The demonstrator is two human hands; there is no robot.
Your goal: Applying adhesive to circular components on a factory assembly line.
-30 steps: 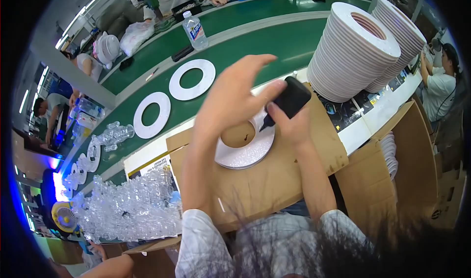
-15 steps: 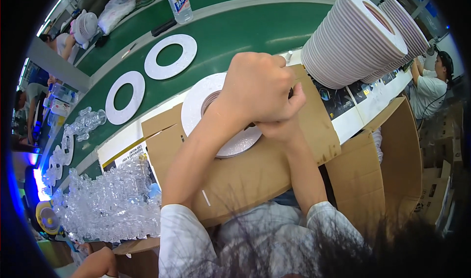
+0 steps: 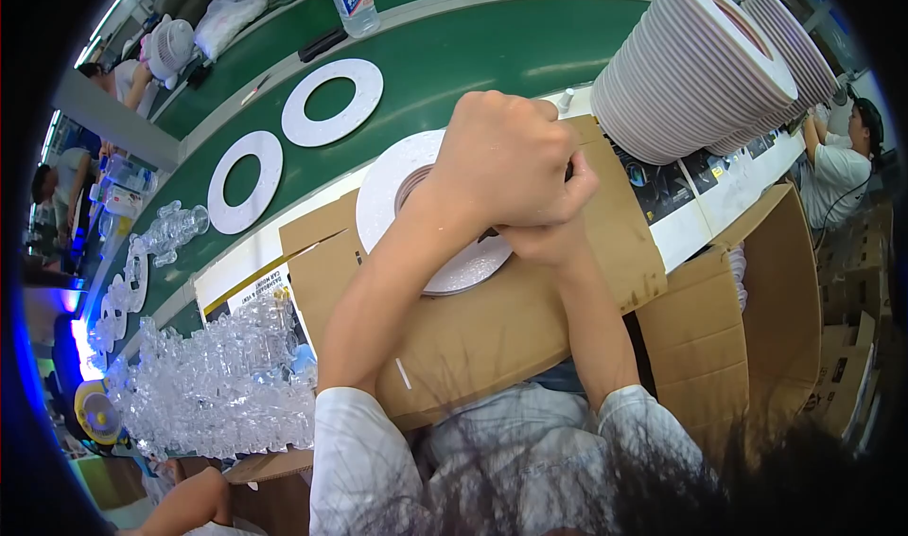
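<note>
Left hand (image 3: 506, 162) is curling into a closed fist, knuckles up, pressing down over the white ring-shaped disc (image 3: 397, 191) lying on the cardboard flap (image 3: 511, 328). Right hand (image 3: 544, 243) is tucking just beneath it, touching it; whether its fingers are pinching anything I cannot tell. Left of both hands, clear plastic parts (image 3: 218, 385) are piling up. Beyond the fist, two white rings (image 3: 331, 101) are lying on the green conveyor (image 3: 511, 49); to the right a tall stack of discs (image 3: 695, 63) is leaning.

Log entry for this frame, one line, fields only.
left hand: fist over right hand | right hand: under it, grip hidden | beneath: white ring on cardboard sheet | nearby: stack of white rings
</note>
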